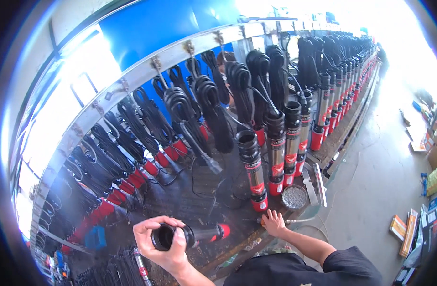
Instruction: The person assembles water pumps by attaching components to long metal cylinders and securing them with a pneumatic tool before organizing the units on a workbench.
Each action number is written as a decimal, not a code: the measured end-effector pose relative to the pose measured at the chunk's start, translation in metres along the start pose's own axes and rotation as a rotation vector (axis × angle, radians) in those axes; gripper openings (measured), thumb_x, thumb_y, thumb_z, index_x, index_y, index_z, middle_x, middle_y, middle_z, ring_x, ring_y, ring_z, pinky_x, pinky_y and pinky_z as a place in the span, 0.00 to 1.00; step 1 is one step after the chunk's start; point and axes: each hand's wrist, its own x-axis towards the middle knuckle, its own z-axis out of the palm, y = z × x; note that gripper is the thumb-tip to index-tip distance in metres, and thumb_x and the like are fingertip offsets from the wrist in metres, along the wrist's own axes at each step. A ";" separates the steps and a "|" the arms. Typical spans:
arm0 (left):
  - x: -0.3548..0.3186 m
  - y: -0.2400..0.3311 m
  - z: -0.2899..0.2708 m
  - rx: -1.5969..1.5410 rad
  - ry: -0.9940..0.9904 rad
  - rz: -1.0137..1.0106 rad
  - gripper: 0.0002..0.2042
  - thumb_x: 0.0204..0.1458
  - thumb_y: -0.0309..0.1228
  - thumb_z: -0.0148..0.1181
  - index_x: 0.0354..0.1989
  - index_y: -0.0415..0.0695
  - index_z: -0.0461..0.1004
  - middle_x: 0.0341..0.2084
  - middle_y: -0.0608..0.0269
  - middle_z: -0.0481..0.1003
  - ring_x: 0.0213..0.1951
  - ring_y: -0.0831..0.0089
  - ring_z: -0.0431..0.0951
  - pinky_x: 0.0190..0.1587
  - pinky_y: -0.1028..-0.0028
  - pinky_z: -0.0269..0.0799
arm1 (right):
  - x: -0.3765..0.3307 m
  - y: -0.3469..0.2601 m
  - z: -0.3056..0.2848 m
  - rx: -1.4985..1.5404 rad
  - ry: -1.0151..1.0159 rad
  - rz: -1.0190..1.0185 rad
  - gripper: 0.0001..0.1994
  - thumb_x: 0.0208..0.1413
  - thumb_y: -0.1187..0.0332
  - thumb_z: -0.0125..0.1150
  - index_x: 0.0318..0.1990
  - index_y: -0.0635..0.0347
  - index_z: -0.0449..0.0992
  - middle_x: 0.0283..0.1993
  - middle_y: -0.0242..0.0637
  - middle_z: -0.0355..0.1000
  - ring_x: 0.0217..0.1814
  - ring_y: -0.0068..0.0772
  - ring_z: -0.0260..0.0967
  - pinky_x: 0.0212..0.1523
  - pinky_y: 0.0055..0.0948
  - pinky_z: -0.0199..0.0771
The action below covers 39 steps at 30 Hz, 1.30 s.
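My left hand point(163, 240) is closed round the black open-topped end of a submersible pump point(206, 234), thumb and fingers at its rim. The pump leans away to the right over the dark bench, its red end farthest from me. At the bench's front edge my right hand point(274, 224) closes over an orange-handled tool point(263, 220). A thin rod points left from that tool, and a pale hose point(297, 220) runs off to its right; the palm hides most of the handle. Just beyond stands an upright pump point(253, 170) with a black top, silver body and red base.
Rows of upright pumps point(276, 152) line the bench, with black cable coils point(178, 102) hanging from a metal rail point(171, 50). A bowl of grey granules point(294, 197) and a metal bracket point(314, 186) sit near the edge. Boxes point(409, 226) lie on the floor at right.
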 end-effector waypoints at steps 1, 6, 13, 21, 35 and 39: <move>-0.002 0.003 -0.006 0.006 -0.017 0.005 0.20 0.38 0.19 0.65 0.40 0.41 0.63 0.28 0.51 0.75 0.29 0.69 0.78 0.39 0.67 0.80 | 0.005 -0.017 -0.010 -0.065 0.044 0.032 0.27 0.50 0.52 0.68 0.54 0.56 0.72 0.58 0.44 0.64 0.60 0.46 0.61 0.53 0.48 0.64; -0.027 -0.008 -0.032 0.057 -0.042 -0.088 0.20 0.38 0.20 0.66 0.39 0.40 0.64 0.28 0.52 0.76 0.29 0.68 0.79 0.38 0.69 0.79 | 0.101 -0.129 -0.160 0.662 0.498 -0.175 0.35 0.48 0.62 0.71 0.63 0.66 0.64 0.64 0.53 0.61 0.66 0.58 0.57 0.62 0.53 0.61; -0.064 0.036 -0.076 0.199 -0.368 -0.001 0.12 0.36 0.22 0.65 0.33 0.37 0.77 0.26 0.51 0.78 0.27 0.61 0.81 0.33 0.69 0.78 | 0.312 -0.173 -0.306 1.041 1.057 0.216 0.30 0.49 0.64 0.72 0.58 0.66 0.69 0.53 0.53 0.72 0.53 0.52 0.73 0.55 0.41 0.72; -0.096 0.052 -0.141 -0.082 -0.290 0.071 0.12 0.36 0.24 0.67 0.31 0.36 0.76 0.23 0.55 0.76 0.22 0.60 0.79 0.27 0.65 0.77 | 0.223 -0.177 -0.393 0.934 0.784 -0.301 0.26 0.42 0.78 0.66 0.53 0.64 0.71 0.42 0.49 0.78 0.45 0.47 0.79 0.51 0.35 0.75; -0.112 0.033 -0.161 0.032 0.035 0.200 0.18 0.42 0.33 0.70 0.37 0.33 0.74 0.23 0.50 0.76 0.22 0.61 0.79 0.28 0.65 0.79 | 0.014 -0.162 -0.194 1.337 -1.228 -0.074 0.27 0.65 0.44 0.55 0.54 0.61 0.75 0.43 0.31 0.74 0.38 0.21 0.69 0.38 0.27 0.71; -0.109 0.035 -0.166 0.011 -0.061 0.171 0.18 0.43 0.31 0.71 0.37 0.32 0.74 0.22 0.50 0.76 0.23 0.59 0.80 0.29 0.64 0.80 | 0.098 -0.227 -0.190 1.739 -0.396 0.243 0.21 0.65 0.58 0.57 0.57 0.66 0.72 0.48 0.34 0.75 0.51 0.24 0.67 0.51 0.28 0.68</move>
